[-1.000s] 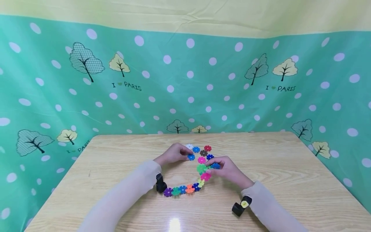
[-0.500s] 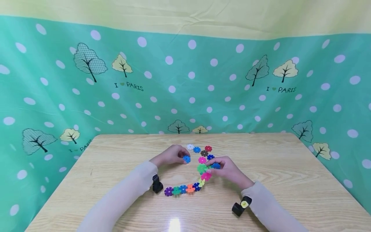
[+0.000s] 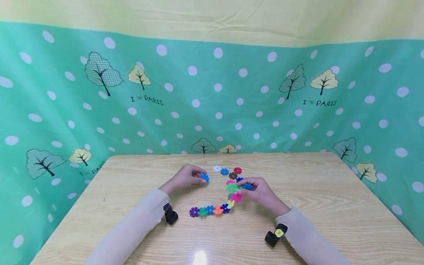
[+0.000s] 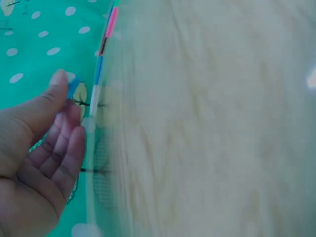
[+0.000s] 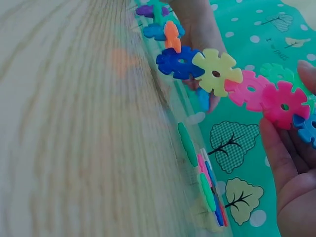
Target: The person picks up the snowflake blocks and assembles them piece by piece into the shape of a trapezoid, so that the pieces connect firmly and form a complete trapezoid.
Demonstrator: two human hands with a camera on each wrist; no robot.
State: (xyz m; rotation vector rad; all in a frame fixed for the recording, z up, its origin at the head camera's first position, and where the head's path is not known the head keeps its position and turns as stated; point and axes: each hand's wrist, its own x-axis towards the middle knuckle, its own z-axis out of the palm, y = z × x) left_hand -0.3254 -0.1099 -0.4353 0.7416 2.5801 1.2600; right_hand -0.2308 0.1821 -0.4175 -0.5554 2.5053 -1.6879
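Blue, notched, flower-shaped disc: my left hand has it pinched between thumb and fingers, just left of centre in the head view, well apart from the chain. My pale left sleeve slants up from the lower left, black wrist camera strapped at its cuff. Left wrist view: remaining fingers bent loosely below the thumb; most of the disc hidden.

My right hand, right of centre, extends from the lower right, wrist angled up and left. Thumb below, forefinger above, gripping the upper right end of a chain of linked discs; which disc the fingertips press I cannot tell. Green disc and pink disc show just left of my fingertips, second blue disc close by the fingers. Chain curves down and left: yellow, dark blue, orange, blue, green, with a purple disc at its left end.

More discs beyond, upper middle of the wooden table: white disc, brown disc, red disc. Teal polka-dot curtain behind.
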